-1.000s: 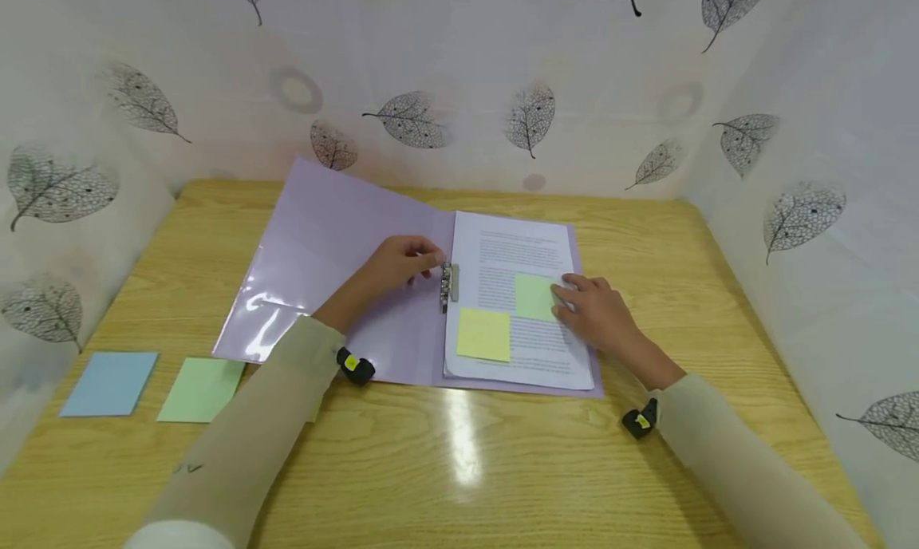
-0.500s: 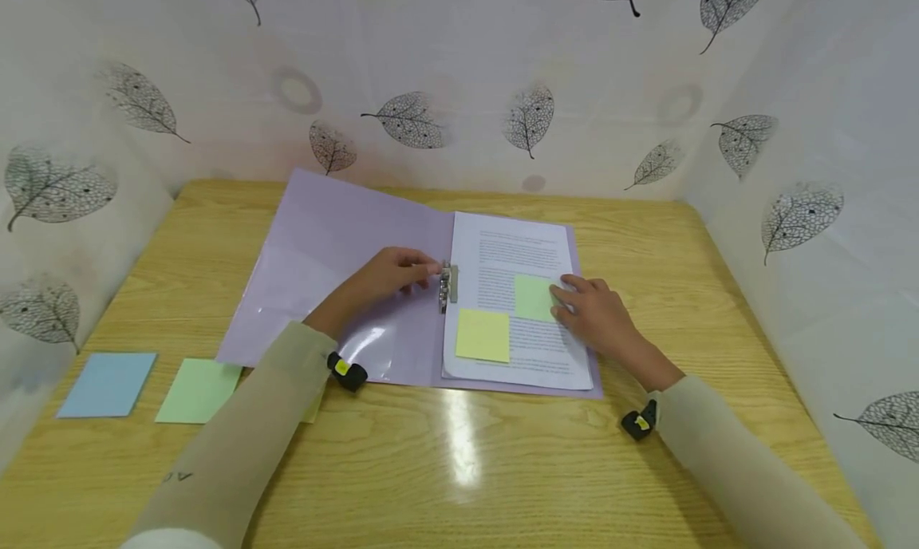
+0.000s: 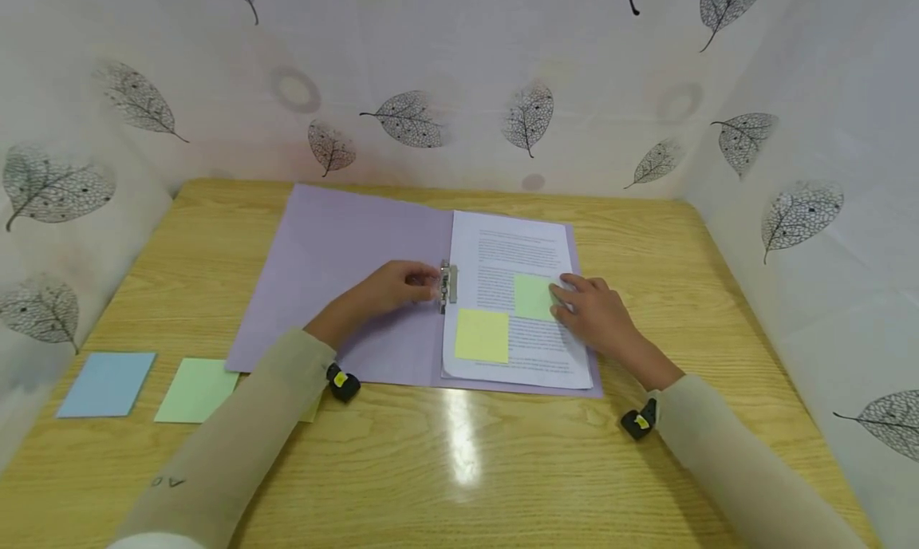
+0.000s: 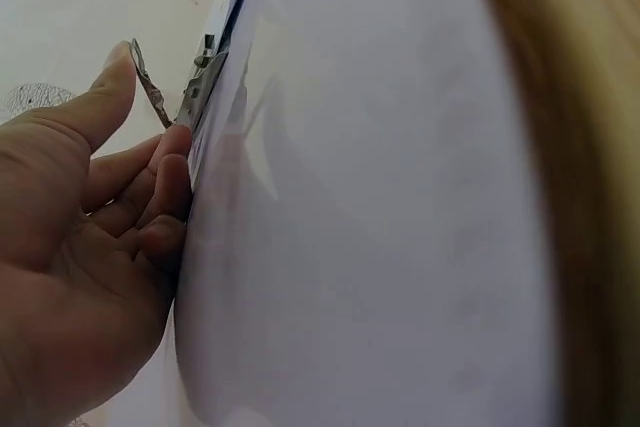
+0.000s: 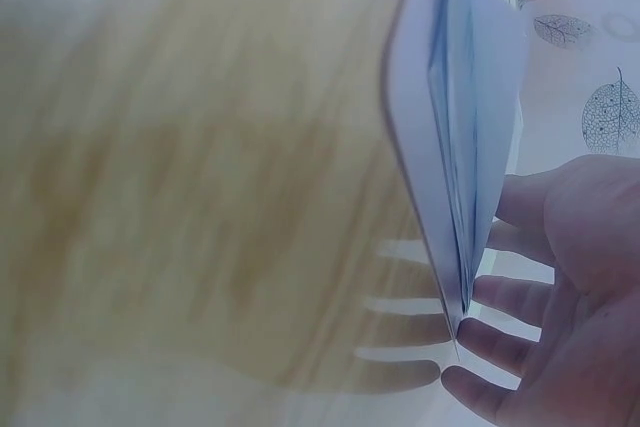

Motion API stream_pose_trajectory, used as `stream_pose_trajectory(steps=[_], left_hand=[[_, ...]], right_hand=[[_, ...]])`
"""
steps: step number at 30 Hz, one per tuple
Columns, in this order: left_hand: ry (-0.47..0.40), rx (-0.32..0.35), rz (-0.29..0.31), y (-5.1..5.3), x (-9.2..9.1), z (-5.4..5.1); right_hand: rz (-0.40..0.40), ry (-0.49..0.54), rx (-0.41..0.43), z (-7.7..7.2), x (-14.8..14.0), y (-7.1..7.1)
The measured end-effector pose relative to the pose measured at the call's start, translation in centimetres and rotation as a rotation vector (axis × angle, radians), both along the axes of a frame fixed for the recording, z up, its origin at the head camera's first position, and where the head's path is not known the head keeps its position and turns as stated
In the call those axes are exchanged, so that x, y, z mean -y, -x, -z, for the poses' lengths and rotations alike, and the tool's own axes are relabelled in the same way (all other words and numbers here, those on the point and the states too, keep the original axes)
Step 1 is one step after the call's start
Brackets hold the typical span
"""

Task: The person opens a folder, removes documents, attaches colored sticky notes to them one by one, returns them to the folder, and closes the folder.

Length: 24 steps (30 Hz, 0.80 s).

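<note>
A lilac folder (image 3: pixel 309 246) lies spread on the table, with printed sheets (image 3: pixel 520 242) on its right side. A metal clip (image 3: pixel 452 284) stands at the fold. My left hand (image 3: pixel 376 290) is at this clip; in the left wrist view its thumb touches the raised lever (image 4: pixel 152 87), and the curled fingertips meet the clip's base. My right hand (image 3: pixel 596 313) rests on the right edge of the sheets, fingers spread, fingertips touching a green sticky note (image 3: pixel 531 298). Lower left on the page sits a yellow sticky note (image 3: pixel 482 336).
On the wooden table (image 3: pixel 546 469), a blue pad of notes (image 3: pixel 108 385) and a green pad (image 3: pixel 196 390) lie to the left. Something yellow (image 3: pixel 310 410) shows partly from behind the left sleeve. A leaf-patterned curtain (image 3: pixel 459 46) surrounds the table.
The folder's left cover has sunk lower and flatter. My left hand has shifted slightly down along the clip, its thumb now lower. My right hand has stayed put.
</note>
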<state>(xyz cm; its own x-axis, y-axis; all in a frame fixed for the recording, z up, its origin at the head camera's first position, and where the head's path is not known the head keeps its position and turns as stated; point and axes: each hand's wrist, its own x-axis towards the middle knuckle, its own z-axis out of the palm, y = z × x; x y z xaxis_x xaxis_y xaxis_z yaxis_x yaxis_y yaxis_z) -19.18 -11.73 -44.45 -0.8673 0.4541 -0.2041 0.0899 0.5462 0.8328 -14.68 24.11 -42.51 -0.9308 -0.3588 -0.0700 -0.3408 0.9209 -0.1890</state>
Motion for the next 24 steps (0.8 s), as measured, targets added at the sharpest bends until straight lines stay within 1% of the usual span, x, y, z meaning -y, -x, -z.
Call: stream_pose_trajectory(steps=[5, 12, 19, 24], left_hand=[[0.036, -0.012, -0.001, -0.2, -0.5, 0.3], [0.106, -0.015, -0.021, -0.6, -1.4, 0.1], [0.131, -0.042, -0.031, -1.0, -1.9, 0.2], [0.154, -0.060, -0.042, -1.1, -2.1, 0.1]], right_hand=[[0.009, 0.000, 0.015, 0.1, 0.0, 0.0], [0.015, 0.007, 0.016, 0.2, 0.0, 0.0], [0.016, 0.020, 0.015, 0.1, -0.1, -0.1], [0.010, 0.019, 0.006, 0.0, -0.1, -0.1]])
